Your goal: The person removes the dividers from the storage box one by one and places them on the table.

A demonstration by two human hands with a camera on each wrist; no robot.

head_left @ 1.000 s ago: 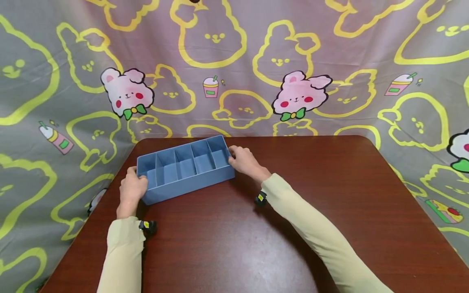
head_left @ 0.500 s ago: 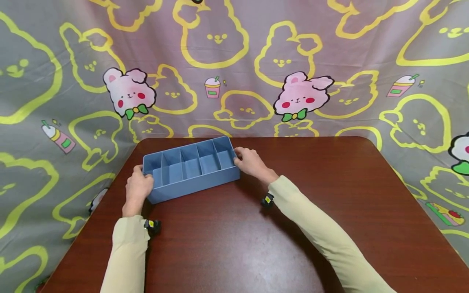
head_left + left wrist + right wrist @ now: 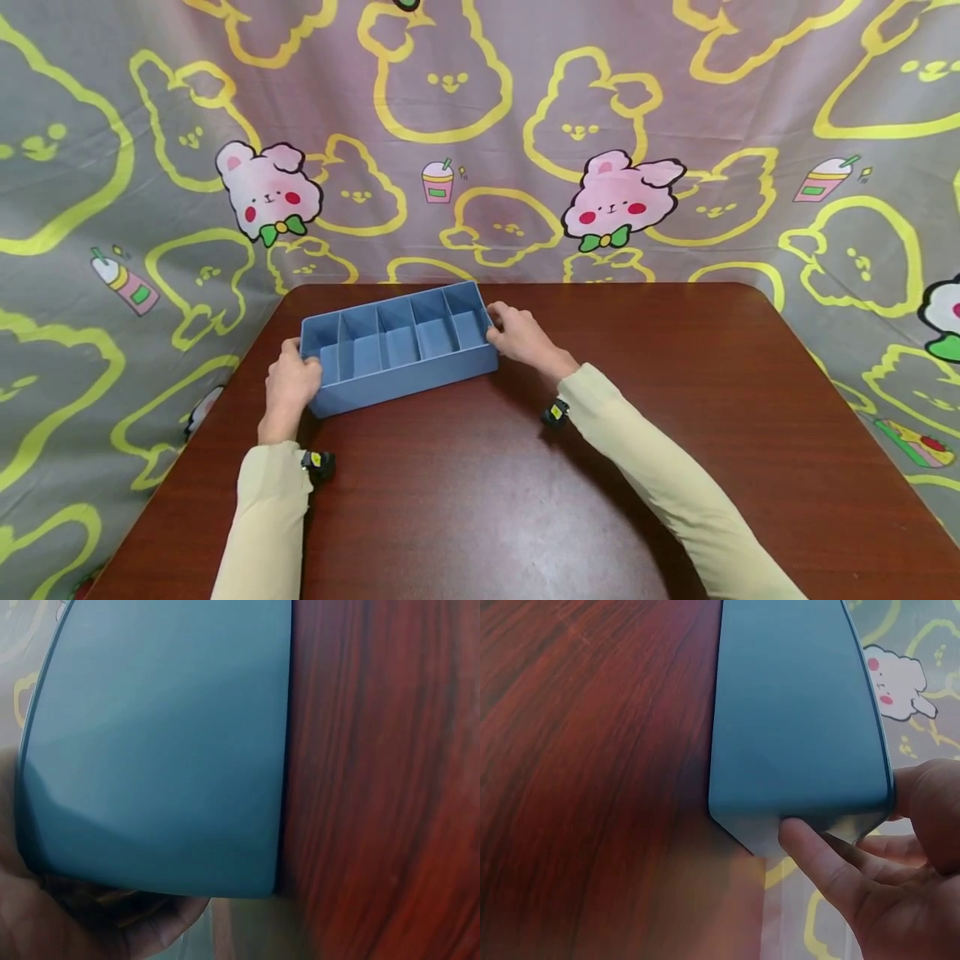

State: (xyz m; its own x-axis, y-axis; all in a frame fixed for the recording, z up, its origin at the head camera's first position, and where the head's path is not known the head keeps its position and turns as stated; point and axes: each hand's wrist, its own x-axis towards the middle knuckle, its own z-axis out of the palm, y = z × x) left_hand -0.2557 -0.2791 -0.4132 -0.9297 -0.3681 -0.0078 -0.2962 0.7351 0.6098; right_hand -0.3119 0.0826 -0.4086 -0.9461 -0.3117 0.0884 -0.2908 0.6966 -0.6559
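A blue divided organizer box [image 3: 408, 383] lies slantwise on the back left of the table, its right end farther back. Thin upright walls part it into several compartments, and nothing shows inside them. At the left end my left hand [image 3: 289, 385] grips the box, thumb hooked over the rim. My right hand [image 3: 522, 337] holds the opposite end. In the right wrist view, the thumb is at the rim and a finger [image 3: 821, 862] presses the outer end wall. The left wrist view is mostly filled by the long side wall [image 3: 165, 750]; the left fingers are partly hidden behind it.
The dark red-brown wooden table [image 3: 480, 500] reaches far to the right of the box and toward me. Behind it and along both sides hangs a grey-pink curtain [image 3: 480, 150] with cartoon prints. A small black wrist camera [image 3: 318, 465] sits by the left cuff.
The box has slid a little to the right along the table, with both hands keeping their hold on its ends. Over the last half second the shift is small.
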